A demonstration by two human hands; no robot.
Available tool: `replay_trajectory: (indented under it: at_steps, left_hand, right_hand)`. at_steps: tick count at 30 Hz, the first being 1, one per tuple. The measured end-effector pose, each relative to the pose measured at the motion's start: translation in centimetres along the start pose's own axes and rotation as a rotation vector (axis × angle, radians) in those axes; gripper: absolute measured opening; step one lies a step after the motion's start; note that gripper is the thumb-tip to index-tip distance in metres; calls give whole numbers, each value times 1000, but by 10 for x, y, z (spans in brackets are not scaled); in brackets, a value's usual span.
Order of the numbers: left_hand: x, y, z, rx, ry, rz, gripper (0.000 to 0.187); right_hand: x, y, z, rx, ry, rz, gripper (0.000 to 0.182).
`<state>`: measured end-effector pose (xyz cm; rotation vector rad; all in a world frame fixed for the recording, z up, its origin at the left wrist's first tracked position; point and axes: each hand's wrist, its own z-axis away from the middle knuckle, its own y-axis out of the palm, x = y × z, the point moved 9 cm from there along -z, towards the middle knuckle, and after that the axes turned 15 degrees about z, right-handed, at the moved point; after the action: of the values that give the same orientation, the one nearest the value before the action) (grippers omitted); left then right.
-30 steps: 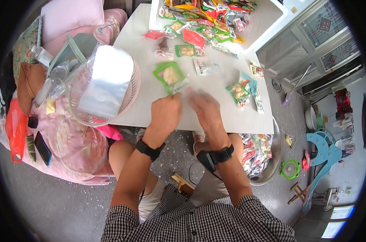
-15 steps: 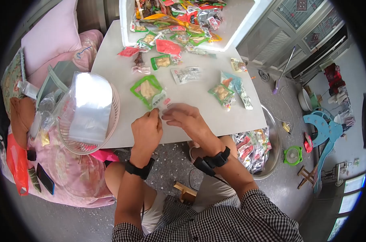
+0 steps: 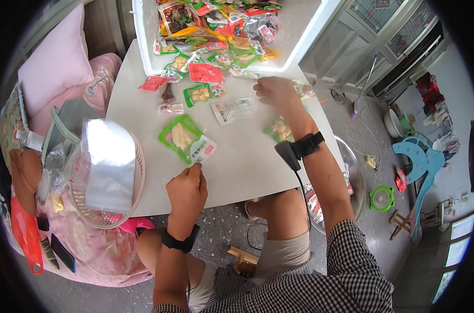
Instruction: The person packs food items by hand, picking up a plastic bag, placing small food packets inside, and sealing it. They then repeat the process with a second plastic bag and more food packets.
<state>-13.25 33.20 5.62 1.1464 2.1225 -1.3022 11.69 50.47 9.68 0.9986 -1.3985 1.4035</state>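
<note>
My left hand [image 3: 187, 189] is closed in a pinch at the near corner of a green-edged snack packet [image 3: 180, 136], which has pale pieces showing inside and a white label portion [image 3: 203, 150] at its lower end. The packet lies on the white table. My right hand [image 3: 276, 95] is over the table's right side, slightly blurred, its fingers loosely extended with nothing visible in them. Below its wrist, a packet of pale yellow pieces [image 3: 279, 129] is partly covered. A silver-white packet [image 3: 233, 110] lies left of this hand, and another small packet [image 3: 304, 89] is just beyond it.
A white foam box [image 3: 143, 41] full of colourful packets stands at the table's far side. Red packets [image 3: 205, 73] and others lie before it. At left, a pink basket [image 3: 139, 172] carries clear plastic bags [image 3: 109, 167]. A metal basin [image 3: 356, 182] with packets is at lower right.
My right hand has left the packet and moved up and right across the table. My left hand has stayed at the packet's corner. The view has shifted slightly.
</note>
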Motion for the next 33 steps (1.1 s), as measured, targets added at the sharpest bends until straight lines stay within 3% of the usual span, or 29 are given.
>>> replay_trajectory:
  at_steps: [4, 7, 12, 16, 18, 20, 22, 24, 25, 27, 30, 32, 33]
  left_hand:
    - [-2, 0, -1, 0, -8, 21, 18]
    - [-2, -1, -3, 10, -24, 31, 18]
    - [-1, -2, -2, 7, -45, 62, 20]
    - [0, -3, -3, 10, -33, 62, 21]
    - [-1, -4, -4, 22, -37, 59, 20]
    - [-3, -3, -3, 31, -61, 68, 19]
    - [-1, -3, -3, 34, -110, 75, 20]
    - [1, -4, -1, 35, -111, 69, 20]
    - [3, -3, 0, 34, -116, 66, 21]
    - [2, -4, 3, 16, -73, 56, 17]
    - [2, -4, 3, 12, -60, 57, 17]
    - [3, -3, 1, 14, -64, 63, 19]
    - [3, -3, 0, 12, -65, 64, 20]
  right_hand:
    - [-38, 5, -64, 4, 81, 63, 27]
    - [-69, 24, -109, 25, -20, 134, 27]
    - [-95, 53, -147, 50, 4, -190, 24]
    - [-102, 58, -181, -27, -392, 335, 16]
    - [-103, 54, -162, 9, -338, 476, 15]
    - [-77, 56, -136, -77, -581, 1044, 13]
    - [-101, 31, -150, -45, -147, 808, 17]
    - [-105, 15, -160, -96, 70, 817, 21]
    - [-96, 1, -165, -170, 80, 955, 23]
    - [-82, -15, -167, -323, 71, 925, 19]
    - [-80, -25, -175, -435, 88, 379, 18]
    - [-105, -18, -194, -362, 212, -26, 19]
    - [-104, -15, -195, -349, 216, -45, 21]
